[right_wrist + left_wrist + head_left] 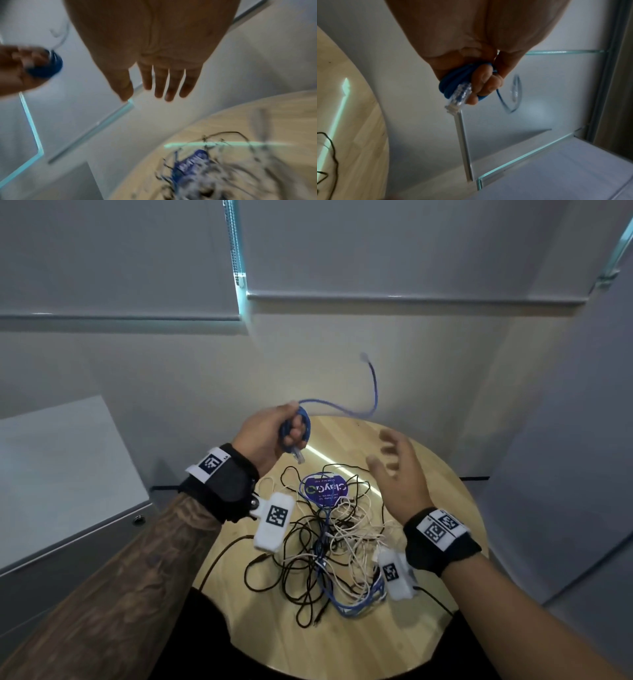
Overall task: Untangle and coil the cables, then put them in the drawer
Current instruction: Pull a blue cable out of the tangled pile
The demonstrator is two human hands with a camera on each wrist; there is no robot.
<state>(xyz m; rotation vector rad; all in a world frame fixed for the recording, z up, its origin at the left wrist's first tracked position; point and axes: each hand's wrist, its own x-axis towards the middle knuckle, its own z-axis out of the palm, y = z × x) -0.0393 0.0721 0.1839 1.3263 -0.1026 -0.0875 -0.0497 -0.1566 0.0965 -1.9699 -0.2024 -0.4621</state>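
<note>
My left hand grips a small coil of blue network cable above the far left edge of the round wooden table. A clear plug sticks out below my fingers. The cable's loose end arcs up to the right, blurred, free in the air. My right hand hovers open over the table, fingers spread and holding nothing. Below both hands lies a tangle of black, white and blue cables. The coil also shows at the left of the right wrist view.
A blue round sticker lies among the cables. A grey cabinet with a lock stands left of the table. Walls and window blinds are close behind the table.
</note>
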